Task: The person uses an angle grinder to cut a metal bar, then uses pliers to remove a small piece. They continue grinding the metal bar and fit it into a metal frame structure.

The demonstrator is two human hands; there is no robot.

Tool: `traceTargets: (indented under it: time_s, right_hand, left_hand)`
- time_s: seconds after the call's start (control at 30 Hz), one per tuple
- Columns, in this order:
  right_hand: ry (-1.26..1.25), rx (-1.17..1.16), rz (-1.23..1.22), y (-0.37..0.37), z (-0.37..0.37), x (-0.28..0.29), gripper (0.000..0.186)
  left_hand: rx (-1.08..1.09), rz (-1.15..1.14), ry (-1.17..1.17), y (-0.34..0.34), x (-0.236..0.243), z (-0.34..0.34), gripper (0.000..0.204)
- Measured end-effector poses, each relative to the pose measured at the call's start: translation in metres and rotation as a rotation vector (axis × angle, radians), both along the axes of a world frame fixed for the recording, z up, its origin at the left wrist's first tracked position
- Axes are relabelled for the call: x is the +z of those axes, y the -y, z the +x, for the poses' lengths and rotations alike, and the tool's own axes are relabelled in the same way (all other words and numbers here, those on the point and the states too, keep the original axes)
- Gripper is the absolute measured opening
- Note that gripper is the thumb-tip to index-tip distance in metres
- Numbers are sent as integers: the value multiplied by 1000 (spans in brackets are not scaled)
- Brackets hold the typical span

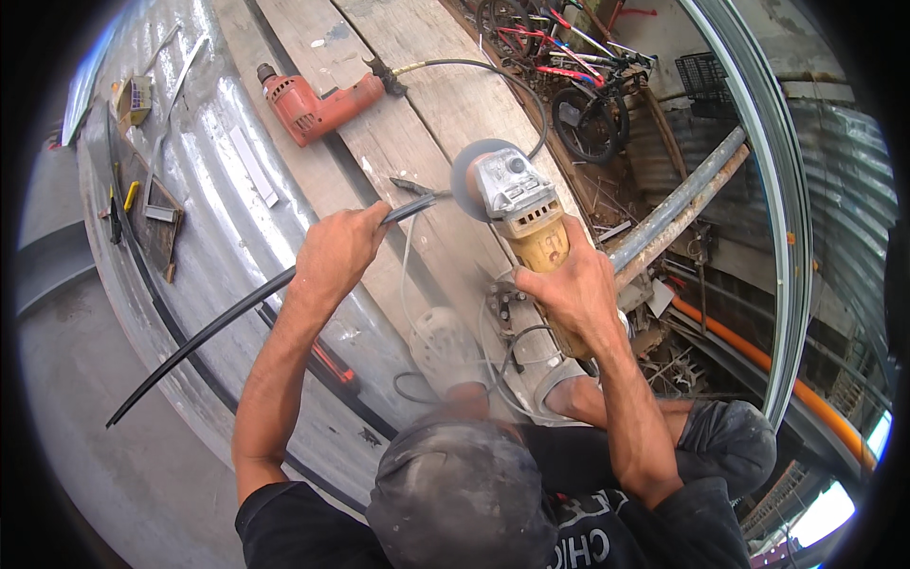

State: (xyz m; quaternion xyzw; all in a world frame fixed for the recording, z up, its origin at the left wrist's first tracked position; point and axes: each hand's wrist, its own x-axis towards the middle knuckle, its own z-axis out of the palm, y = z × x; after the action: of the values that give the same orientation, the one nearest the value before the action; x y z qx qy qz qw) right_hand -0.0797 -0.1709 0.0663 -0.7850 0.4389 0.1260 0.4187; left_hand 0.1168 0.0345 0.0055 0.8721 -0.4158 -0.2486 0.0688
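My left hand (336, 251) is closed around a long, thin black strip (223, 321). One end of the strip pokes out past my fingers toward the middle; the other runs down to the lower left. My right hand (573, 289) grips the yellow body of an angle grinder (540, 242) with a grey metal head. Its round disc (466, 180) faces the strip's short end, a small gap apart in this view. Whether the disc spins I cannot tell. Beneath both hands lie worn wooden planks (427, 123).
On the planks lies a red power drill (318, 106). A corrugated metal sheet (213, 166) on the left bears a yellow-handled tool (131, 195) and a red and black tool (334, 368). Cables loop near my feet. Beyond the planks' right edge are bicycles (578, 85), metal poles (682, 199) and an orange pipe (730, 337).
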Motion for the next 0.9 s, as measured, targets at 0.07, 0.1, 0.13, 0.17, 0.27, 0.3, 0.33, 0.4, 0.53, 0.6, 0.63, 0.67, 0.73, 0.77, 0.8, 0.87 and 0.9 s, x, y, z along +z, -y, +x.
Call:
traceTargets:
  time_s: [0.07, 0.1, 0.13, 0.17, 0.27, 0.3, 0.33, 0.4, 0.53, 0.6, 0.63, 0.67, 0.73, 0.77, 0.8, 0.87, 0.9]
  right_hand:
    - [-13, -10, 34, 0, 0, -1, 78]
    - [-24, -22, 57, 0, -1, -2, 79]
    - [-35, -33, 81, -1, -1, -2, 80]
    - [-33, -26, 78, -1, -2, -2, 79]
    - [-31, -8, 68, -3, -3, -6, 76]
    - [-30, -2, 64, -3, -2, -6, 76]
    - [-25, 4, 59, -3, -3, -6, 75]
    - [-42, -5, 82, -3, -1, -2, 74]
    - [-57, 6, 94, -4, 0, 1, 74]
    - [-64, -3, 109, -4, 2, 4, 74]
    - [-67, -6, 116, -4, 2, 5, 75]
    - [-68, -7, 122, -4, 2, 4, 75]
    - [-71, -11, 132, -4, 2, 2, 75]
    - [-67, -10, 129, -4, 1, 1, 75]
    - [-64, -10, 125, -4, 1, 1, 75]
    - [-63, -3, 120, -4, 1, 0, 75]
    - [-66, 1, 116, -4, 1, 0, 75]
  left_hand:
    - [-23, -28, 20, 0, -2, 1, 26]
    - [-27, -22, 21, 1, 0, 1, 26]
    - [-30, -16, 25, 2, 3, 0, 25]
    - [-32, -10, 28, 3, 6, 0, 25]
    - [-18, 29, 9, 5, 4, 1, 25]
    - [-22, 24, -1, 6, 4, 1, 25]
    - [-26, 20, -7, 8, 6, 1, 25]
    - [-33, 31, -13, 10, 8, 0, 25]
    - [-31, 85, -13, 12, 11, -1, 23]
    - [-36, 86, -14, 13, 11, -1, 22]
    - [-42, 75, -12, 13, 11, -1, 22]
    - [-48, 63, -10, 13, 11, -1, 21]
    - [-41, 81, -21, 14, 10, -1, 21]
    - [-38, 90, -27, 14, 9, -1, 20]
    - [-44, 85, -24, 15, 10, -1, 20]
    - [-53, 78, -18, 16, 11, -1, 20]
    - [-61, 69, -11, 16, 11, -1, 20]
